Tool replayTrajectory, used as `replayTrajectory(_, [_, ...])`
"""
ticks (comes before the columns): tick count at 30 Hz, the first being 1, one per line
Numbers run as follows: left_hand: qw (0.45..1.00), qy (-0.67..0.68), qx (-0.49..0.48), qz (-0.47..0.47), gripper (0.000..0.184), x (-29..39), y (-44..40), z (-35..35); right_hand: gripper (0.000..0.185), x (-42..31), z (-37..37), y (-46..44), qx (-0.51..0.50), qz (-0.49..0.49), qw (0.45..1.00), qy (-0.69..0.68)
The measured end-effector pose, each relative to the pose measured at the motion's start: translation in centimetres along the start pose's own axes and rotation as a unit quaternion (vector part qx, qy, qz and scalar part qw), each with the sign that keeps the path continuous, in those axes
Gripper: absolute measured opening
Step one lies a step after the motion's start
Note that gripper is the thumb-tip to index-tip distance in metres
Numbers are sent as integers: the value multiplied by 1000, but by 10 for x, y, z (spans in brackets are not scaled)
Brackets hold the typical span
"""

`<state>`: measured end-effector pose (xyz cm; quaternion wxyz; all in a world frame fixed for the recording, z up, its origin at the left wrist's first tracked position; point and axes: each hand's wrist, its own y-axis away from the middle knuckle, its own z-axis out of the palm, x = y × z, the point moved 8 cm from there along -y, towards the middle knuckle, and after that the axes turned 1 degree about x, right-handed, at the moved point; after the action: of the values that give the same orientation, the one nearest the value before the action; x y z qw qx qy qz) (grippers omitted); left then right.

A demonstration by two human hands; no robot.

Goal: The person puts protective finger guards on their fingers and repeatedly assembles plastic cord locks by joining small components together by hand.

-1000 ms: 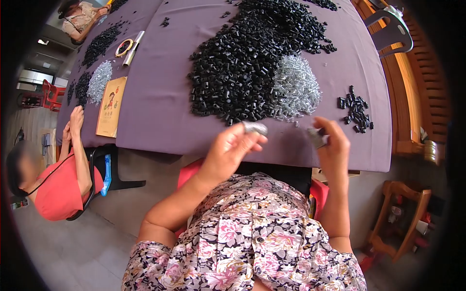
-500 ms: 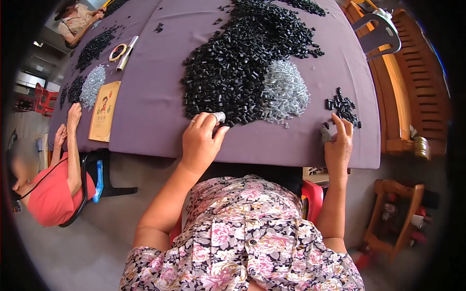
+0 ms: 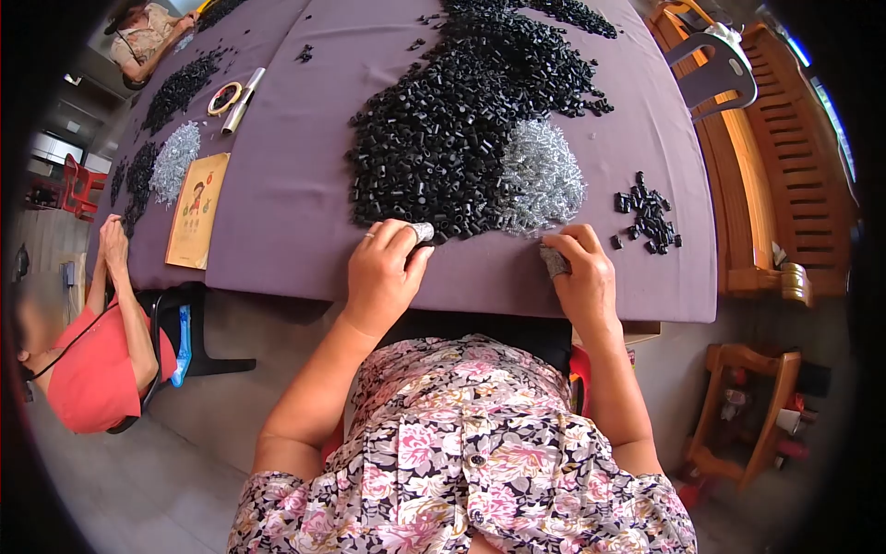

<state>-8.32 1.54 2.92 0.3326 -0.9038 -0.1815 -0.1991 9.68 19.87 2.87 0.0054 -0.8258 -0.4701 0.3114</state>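
Observation:
A large heap of small black parts (image 3: 434, 152) lies on the purple tablecloth (image 3: 295, 185), with a pile of clear, silvery springs (image 3: 542, 175) against its right side. At the heap's front edge is my left hand (image 3: 383, 268), its fingers closed on a black part (image 3: 426, 242); a grey wrap covers a fingertip. My right hand (image 3: 586, 277), also with a grey wrap, has its fingers pinched together at the front edge of the springs; what they hold is too small to make out. Further right lies a small group of black parts (image 3: 649, 217).
On the left are a yellow booklet (image 3: 197, 212), a tape roll (image 3: 224, 99), a silver roll (image 3: 244, 100) and more piles. A person in red (image 3: 101, 360) sits at the left; another person (image 3: 146, 42) is at the far left. A grey chair (image 3: 715, 74) stands right.
My right hand went right to the small group of black parts, then back left to the springs. My left hand moved left to the heap's front edge and closed there.

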Motion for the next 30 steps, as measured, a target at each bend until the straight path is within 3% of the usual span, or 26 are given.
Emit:
replayTrajectory(9, [999, 15, -17, -40, 23, -10, 1, 8, 43, 31, -13, 9, -6, 116, 992, -50])
replayTrajectory(12, [999, 8, -5, -44, 24, -5, -2, 5, 47, 20, -12, 7, -13, 106, 991, -78])
replayTrajectory(15, [1000, -14, -17, -20, 23, -3, -4, 7, 50, 2, 0, 4, 8, -19, 1000, -23])
replayTrajectory(19, [999, -10, -25, -26, 23, -5, -2, 10, 42, -21, 7, 3, -15, -60, 998, -20])
replayTrajectory(23, [999, -9, -22, -24, 20, -4, -1, 8, 34, 1, 3, 6, 21, -31, 997, -62])
replayTrajectory(26, [1000, 3, -8, -11, 17, -1, -2, 6, 36, 25, 1, 6, 15, 68, 991, -118])
replayTrajectory(30, [1000, 10, -11, -13, 16, -1, 0, 5, 41, 20, -3, 7, 38, 86, 989, -116])
